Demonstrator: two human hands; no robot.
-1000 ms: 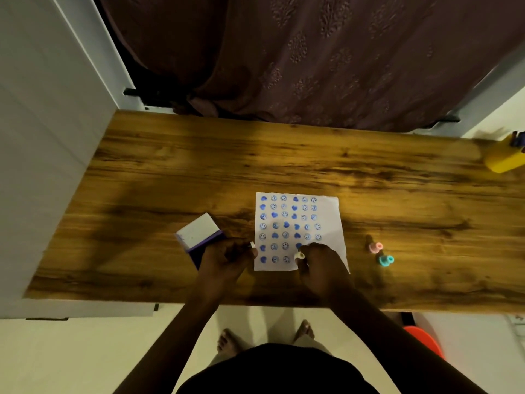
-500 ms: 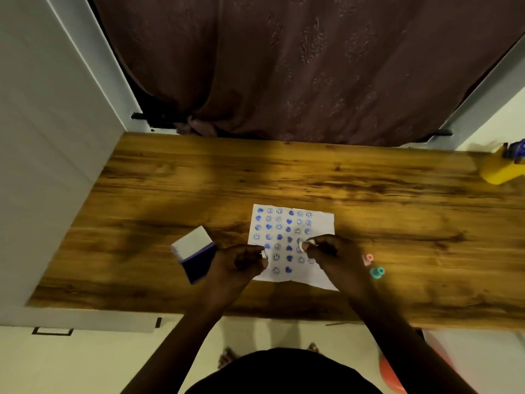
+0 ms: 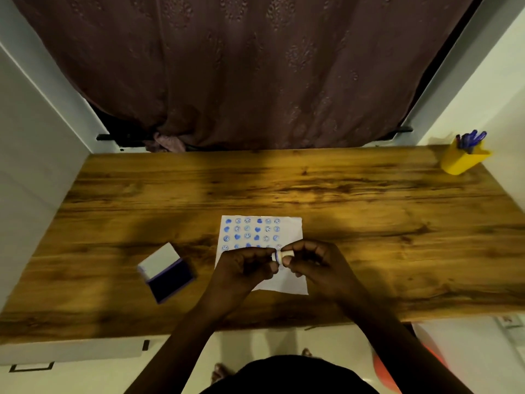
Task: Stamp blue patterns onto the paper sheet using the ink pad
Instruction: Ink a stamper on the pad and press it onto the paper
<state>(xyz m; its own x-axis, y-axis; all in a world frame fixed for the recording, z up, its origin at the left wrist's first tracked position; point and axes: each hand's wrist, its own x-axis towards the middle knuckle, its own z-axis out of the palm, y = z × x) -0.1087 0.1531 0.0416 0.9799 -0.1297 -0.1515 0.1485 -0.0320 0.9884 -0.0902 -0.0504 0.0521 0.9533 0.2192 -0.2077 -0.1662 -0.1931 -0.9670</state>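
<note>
We see our two hands close together just above the near part of the paper sheet (image 3: 289, 231). Our left hand (image 3: 244, 267) and our right hand (image 3: 315, 265) both hold one small white stamp (image 3: 279, 255). The fingers (image 3: 292, 247) of the right hand pinch its white end. The fingers of the left hand pinch the other end, which has a blue ring. The stamp lies sideways between them.

The paper sheet lies flat on the wooden tabletop (image 3: 369, 223). Rows of little blue hearts and faces cover its far part. Our hands hide some of the near rows.

To the left of the sheet, a little apart, sits the ink pad (image 3: 170, 277). Its white lid stands open and the dark blue pad shows.

Far away, at the right back corner of the tabletop, stands a yellow cup (image 3: 461, 160) with blue pens in it. Behind the tabletop hangs a dark curtain (image 3: 255, 66).
</note>
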